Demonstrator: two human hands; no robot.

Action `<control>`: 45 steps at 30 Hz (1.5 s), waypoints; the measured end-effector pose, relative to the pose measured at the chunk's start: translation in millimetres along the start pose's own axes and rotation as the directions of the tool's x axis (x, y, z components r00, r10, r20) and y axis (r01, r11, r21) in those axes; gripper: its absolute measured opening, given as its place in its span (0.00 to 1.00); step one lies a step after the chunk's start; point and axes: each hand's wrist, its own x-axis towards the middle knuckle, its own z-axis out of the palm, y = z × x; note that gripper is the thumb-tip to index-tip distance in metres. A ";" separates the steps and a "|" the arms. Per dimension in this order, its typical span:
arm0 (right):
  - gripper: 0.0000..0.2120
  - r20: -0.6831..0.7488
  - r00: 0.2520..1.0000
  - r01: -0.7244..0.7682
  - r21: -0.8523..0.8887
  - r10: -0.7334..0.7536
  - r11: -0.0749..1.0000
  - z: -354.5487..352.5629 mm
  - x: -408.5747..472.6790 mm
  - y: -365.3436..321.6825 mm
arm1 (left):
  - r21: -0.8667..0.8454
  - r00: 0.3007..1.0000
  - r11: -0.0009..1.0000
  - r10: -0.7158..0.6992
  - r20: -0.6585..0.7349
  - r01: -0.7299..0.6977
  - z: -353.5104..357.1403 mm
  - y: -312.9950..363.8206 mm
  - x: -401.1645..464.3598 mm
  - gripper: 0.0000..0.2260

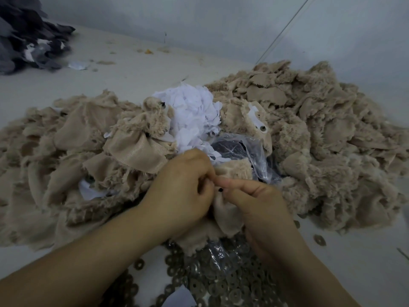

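- At the low middle, the left hand (181,187) and the right hand (261,209) both pinch one beige plush piece (225,212), with fingers curled on it.
- A small black stud (220,190) sits on this piece, between the fingertips of both hands.
- Below the hands lie metal washers (221,282); around them are beige plush heaps (321,129), white paper scraps (192,111) and a clear bag (241,149).

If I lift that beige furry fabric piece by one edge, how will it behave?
The fabric piece would likely flop and drape, since it folds between the left hand and right hand. Probably light: thin cloth like the crumpled heap. Its fuzzy surface should resist slipping.
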 end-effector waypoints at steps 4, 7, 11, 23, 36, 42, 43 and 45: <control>0.15 0.004 1.000 0.000 -0.060 0.001 0.998 -2.4 -0.1 -2.0 | 0.469 0.975 0.882 -0.062 0.211 -0.045 3.6 -19.7 31.8 0.05; 0.14 0.003 1.000 -0.024 -0.055 0.025 0.998 -2.9 0.6 -2.5 | 0.583 0.943 0.809 -0.138 0.304 -0.070 10.4 -24.9 45.8 0.05; 0.13 -0.005 0.999 -0.038 -0.053 0.038 0.998 -4.1 2.5 -3.3 | 0.434 0.973 0.901 -0.108 0.202 0.010 15.8 -29.1 49.1 0.11; 0.24 -0.015 0.995 0.100 -0.097 -0.102 0.990 -4.4 2.5 0.4 | -0.156 0.961 0.969 -0.150 0.232 0.189 3.5 -30.3 42.9 0.03; 0.14 -0.132 0.979 0.137 -0.142 -0.156 0.980 -1.9 -1.3 -2.9 | 0.199 0.914 0.980 -0.060 0.400 -0.023 -14.7 -31.4 40.9 0.07; 0.20 -0.051 0.994 0.088 -0.109 -0.094 0.990 -2.0 -2.6 -9.3 | 0.306 0.919 0.949 -0.185 0.347 0.076 -16.4 -41.2 44.6 0.05; 0.19 -0.033 0.996 0.076 -0.095 -0.079 0.993 -2.4 -2.7 -9.4 | 0.315 0.914 0.946 -0.197 0.353 0.083 -15.4 -41.3 44.8 0.06; 0.16 0.004 0.999 0.046 -0.050 -0.046 0.998 -3.7 -2.3 -10.2 | 0.321 0.914 0.942 -0.213 0.344 0.098 -13.2 -41.1 45.1 0.07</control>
